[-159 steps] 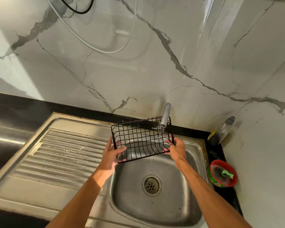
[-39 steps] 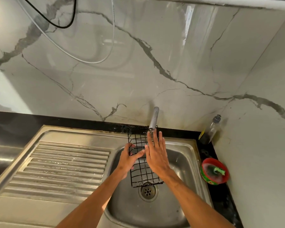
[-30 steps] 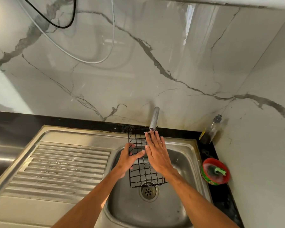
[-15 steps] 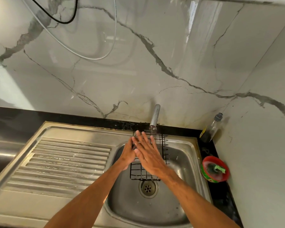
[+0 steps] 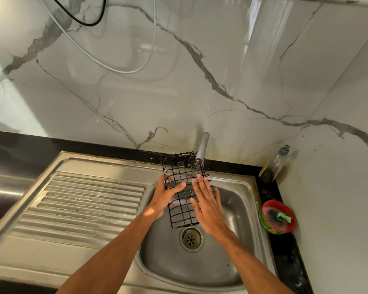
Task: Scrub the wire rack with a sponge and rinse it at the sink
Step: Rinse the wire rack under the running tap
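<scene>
Over the steel sink basin [image 5: 232,266], a black wire rack [image 5: 182,172] is being held on end beneath the back-rim tap [image 5: 202,148].
The left hand [image 5: 165,197] is gripping its left edge, thumb across the mesh; the right hand [image 5: 208,206] is lying flat on it, fingers straight, slightly spread.

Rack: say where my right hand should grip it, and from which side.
Probably the right rim wire of the rack, from the right. The left hand holds the left edge, the rack stands steeply over the sink, and the open grid lets fingers of the right hand hook through.
</scene>
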A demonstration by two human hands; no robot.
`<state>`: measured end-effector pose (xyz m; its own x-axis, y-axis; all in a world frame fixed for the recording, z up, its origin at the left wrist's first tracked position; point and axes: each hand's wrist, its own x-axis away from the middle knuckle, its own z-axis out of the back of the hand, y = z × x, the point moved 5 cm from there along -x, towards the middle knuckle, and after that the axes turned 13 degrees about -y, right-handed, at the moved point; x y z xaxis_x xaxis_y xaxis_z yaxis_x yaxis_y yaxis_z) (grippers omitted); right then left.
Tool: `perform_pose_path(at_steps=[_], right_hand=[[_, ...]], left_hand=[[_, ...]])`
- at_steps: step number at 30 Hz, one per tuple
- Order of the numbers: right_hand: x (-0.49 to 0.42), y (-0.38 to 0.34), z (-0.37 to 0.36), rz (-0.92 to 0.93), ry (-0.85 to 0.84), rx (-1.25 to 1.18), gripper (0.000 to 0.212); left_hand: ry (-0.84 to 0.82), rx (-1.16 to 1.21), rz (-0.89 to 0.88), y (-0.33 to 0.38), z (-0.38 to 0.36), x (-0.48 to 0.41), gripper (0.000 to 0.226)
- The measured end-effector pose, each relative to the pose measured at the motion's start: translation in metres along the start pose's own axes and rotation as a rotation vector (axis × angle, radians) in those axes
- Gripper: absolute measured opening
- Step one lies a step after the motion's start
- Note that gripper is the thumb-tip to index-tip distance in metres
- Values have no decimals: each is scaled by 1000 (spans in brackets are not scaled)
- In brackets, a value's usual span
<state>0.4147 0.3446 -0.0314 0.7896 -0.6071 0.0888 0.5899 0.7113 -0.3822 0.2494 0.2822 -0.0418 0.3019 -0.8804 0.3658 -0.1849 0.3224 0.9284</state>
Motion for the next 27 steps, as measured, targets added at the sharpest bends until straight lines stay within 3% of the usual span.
perform_pose_path(at_steps=[2, 5, 9, 12, 16, 19, 21, 24, 27], right_hand=[[3, -6, -4, 6, 51, -115, 59], [7, 2, 1, -87, 149, -505, 58], [15, 31, -1, -332, 105, -946, 51], [20, 31, -7, -342, -30, -1063, 47], [23, 35, -3, -350, -56, -1135, 38], [9, 50, 5, -356, -5, -1077, 17], [-8, 58, 14, -347, 27, -918, 15], [-42, 58, 31, -278, 33, -601, 26], [-75, 49, 43, -154, 24, -296, 38]], left_hand=[[-10, -23, -17, 1, 0, 5, 69], [0, -52, -18, -1, 9, 11, 79], [-12, -14, 20, -8, 14, 24, 65], [0, 31, 58, -15, 12, 33, 54], [36, 65, 64, -23, 12, 45, 56], [27, 101, 57, -23, 19, 55, 64], [15, 121, 54, -23, 27, 62, 67], [29, 206, 53, -25, 45, 72, 71], [43, 202, 58, -28, 61, 77, 92]])
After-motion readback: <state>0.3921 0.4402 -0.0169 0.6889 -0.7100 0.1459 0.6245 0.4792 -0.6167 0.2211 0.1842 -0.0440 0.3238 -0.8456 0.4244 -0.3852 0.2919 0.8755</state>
